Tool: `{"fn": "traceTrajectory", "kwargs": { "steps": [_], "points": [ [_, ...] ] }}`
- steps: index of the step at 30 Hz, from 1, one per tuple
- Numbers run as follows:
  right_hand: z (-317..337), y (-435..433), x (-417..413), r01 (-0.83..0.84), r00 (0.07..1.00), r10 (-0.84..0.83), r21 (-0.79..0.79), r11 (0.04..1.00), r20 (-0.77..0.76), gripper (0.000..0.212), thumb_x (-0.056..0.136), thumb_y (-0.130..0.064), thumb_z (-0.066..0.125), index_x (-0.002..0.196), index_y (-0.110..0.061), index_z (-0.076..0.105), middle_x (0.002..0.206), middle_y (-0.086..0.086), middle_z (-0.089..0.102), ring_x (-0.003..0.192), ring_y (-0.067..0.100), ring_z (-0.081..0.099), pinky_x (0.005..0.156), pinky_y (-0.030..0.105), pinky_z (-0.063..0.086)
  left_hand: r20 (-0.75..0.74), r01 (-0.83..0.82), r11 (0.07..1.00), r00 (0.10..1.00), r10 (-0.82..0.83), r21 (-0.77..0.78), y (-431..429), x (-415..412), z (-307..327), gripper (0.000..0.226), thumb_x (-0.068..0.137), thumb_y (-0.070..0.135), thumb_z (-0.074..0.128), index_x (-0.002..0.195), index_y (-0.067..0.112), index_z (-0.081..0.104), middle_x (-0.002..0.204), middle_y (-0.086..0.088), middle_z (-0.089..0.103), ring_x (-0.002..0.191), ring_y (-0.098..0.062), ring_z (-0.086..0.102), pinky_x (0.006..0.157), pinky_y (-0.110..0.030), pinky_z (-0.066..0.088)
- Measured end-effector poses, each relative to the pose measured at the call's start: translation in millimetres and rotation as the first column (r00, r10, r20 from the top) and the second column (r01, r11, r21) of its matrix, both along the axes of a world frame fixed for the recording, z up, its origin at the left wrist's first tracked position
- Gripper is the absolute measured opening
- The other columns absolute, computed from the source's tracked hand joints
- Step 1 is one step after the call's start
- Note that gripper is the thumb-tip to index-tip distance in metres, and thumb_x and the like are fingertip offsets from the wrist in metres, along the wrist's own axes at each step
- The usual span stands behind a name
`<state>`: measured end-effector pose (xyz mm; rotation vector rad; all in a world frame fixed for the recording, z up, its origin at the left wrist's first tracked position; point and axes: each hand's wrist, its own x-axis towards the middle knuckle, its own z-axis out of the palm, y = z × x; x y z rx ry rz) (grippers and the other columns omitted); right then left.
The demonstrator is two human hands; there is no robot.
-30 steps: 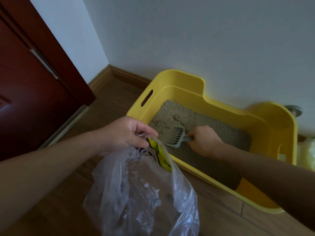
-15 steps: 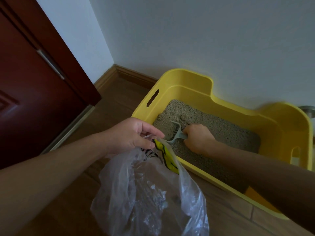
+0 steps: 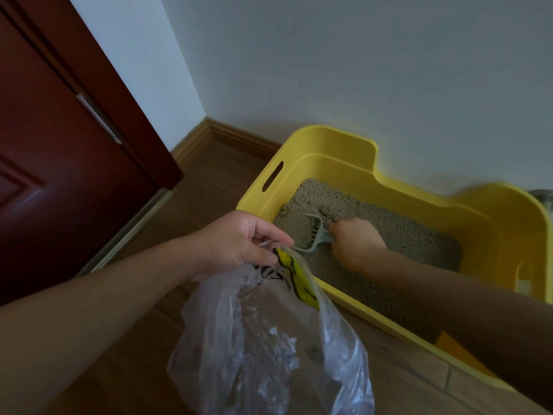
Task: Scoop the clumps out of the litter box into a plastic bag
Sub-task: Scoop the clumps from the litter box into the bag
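Note:
A yellow litter box (image 3: pixel 335 151) stands on the floor against the white wall, filled with grey litter (image 3: pixel 401 235). Clumps (image 3: pixel 324 209) lie at its far left corner. My right hand (image 3: pixel 356 242) grips the handle of a pale slotted scoop (image 3: pixel 312 233), whose head is tilted on edge in the litter near the clumps. My left hand (image 3: pixel 239 242) pinches the rim of a clear plastic bag (image 3: pixel 269 339) with yellow print. The bag hangs beside the box's near left corner.
A dark red door (image 3: pixel 59 163) stands open at the left, with wooden floor (image 3: pixel 206 187) and a baseboard between it and the box. A metal object (image 3: pixel 543 196) shows at the right edge behind the box.
The scoop has turned from lying flat to standing on edge and has moved a little further toward the clumps at the far left corner. My left hand still holds the bag in the same place.

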<state>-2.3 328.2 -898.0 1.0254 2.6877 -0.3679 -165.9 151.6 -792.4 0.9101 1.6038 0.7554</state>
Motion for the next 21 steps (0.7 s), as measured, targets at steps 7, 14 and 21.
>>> {"fn": "traceTrajectory", "kwargs": {
  "steps": [7,14,21],
  "points": [
    [-12.9,-8.9,5.8,0.127,0.981,-0.146,-0.144,0.981,-0.126,0.013,0.088,-0.005,0.054,0.090,-0.008,0.066,0.083,0.010,0.063,0.071,0.024,0.058,0.065,0.034,0.052,-0.010,0.004,1.000,1.000,-0.004,0.000,-0.1,1.6,0.2,0.039,0.080,-0.010,0.070,0.104,0.020,0.074,0.102,0.002,0.076,0.106,-0.007,0.068,0.093,-0.024,0.052],
    [-14.3,-0.7,7.6,0.100,0.982,-0.122,-0.151,0.983,-0.144,0.012,0.086,-0.007,0.056,0.091,-0.011,0.066,0.085,0.009,0.065,0.075,0.025,0.059,0.070,0.039,0.056,-0.011,0.001,1.000,1.000,-0.001,-0.003,0.0,1.6,0.7,0.039,0.080,-0.011,0.070,0.105,0.020,0.074,0.103,0.001,0.076,0.104,-0.007,0.068,0.095,-0.027,0.052],
    [-15.5,6.0,16.1,0.037,0.981,-0.067,-0.162,0.986,-0.183,0.009,0.090,-0.012,0.061,0.097,-0.014,0.067,0.090,0.006,0.065,0.080,0.024,0.057,0.068,0.032,0.046,-0.009,-0.003,1.000,1.000,0.003,-0.001,0.1,0.9,0.4,0.040,0.081,-0.011,0.069,0.101,0.023,0.074,0.101,0.002,0.077,0.107,-0.007,0.067,0.094,-0.026,0.051]
  ]
}}
